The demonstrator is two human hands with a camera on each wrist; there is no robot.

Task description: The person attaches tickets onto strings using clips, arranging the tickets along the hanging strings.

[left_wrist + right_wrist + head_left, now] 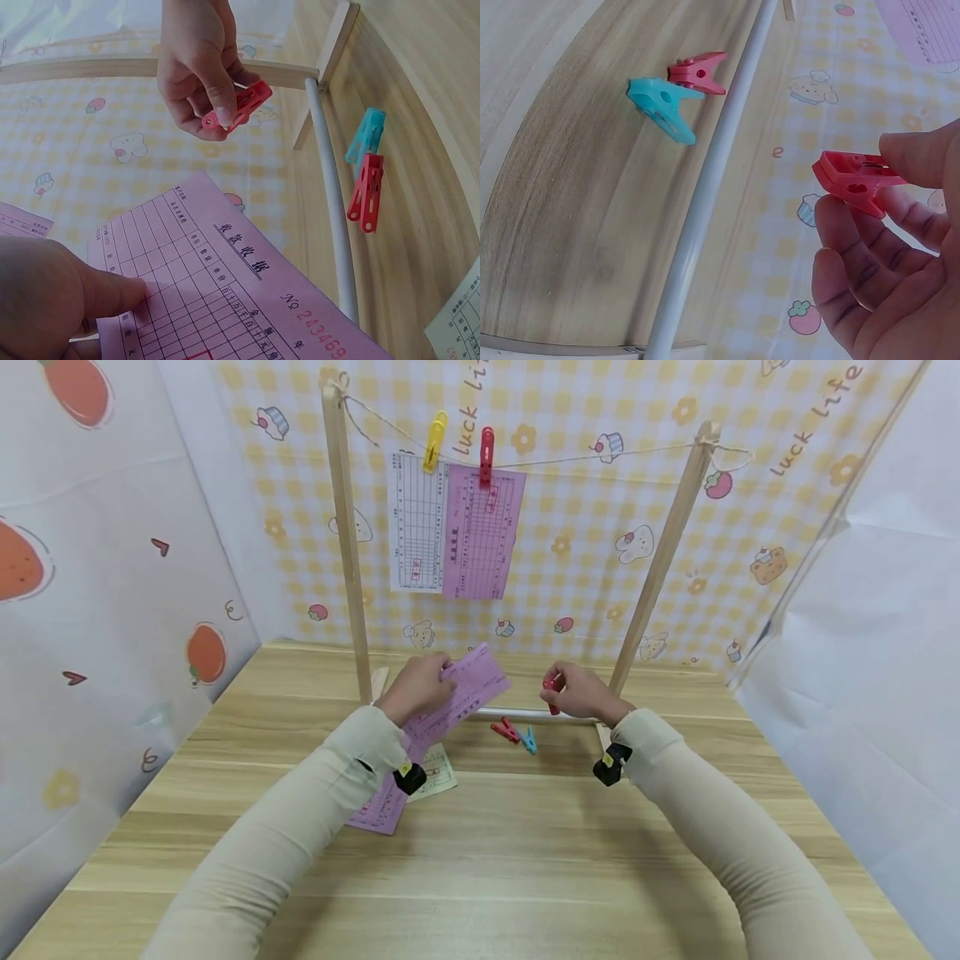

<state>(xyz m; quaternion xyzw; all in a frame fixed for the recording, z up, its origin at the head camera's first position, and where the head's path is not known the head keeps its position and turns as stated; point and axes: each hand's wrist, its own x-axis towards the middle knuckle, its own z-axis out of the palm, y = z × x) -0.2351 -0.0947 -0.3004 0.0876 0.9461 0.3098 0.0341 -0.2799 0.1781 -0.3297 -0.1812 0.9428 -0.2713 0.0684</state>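
My left hand [422, 687] pinches a pink receipt sheet [474, 683] by its edge, thumb on the printed face in the left wrist view. A red clothespin [855, 176] is pinched between the thumb and fingers of my right hand [581, 689], above the table. On the string hang a white printed sheet [417, 527] under a yellow clothespin [434, 442] and a pink sheet [483, 539] under a red clothespin [487, 456]. Another red clothespin [367, 193] and a blue clothespin [367, 135] lie together on the table beside the white rod.
Two wooden posts [347, 543] [666, 560] hold up the string [577, 457], joined low down by a white rod [517, 714]. Beneath my left forearm lie another pink sheet [381, 810] and a pale sheet [437, 774] on the wooden table [525, 860].
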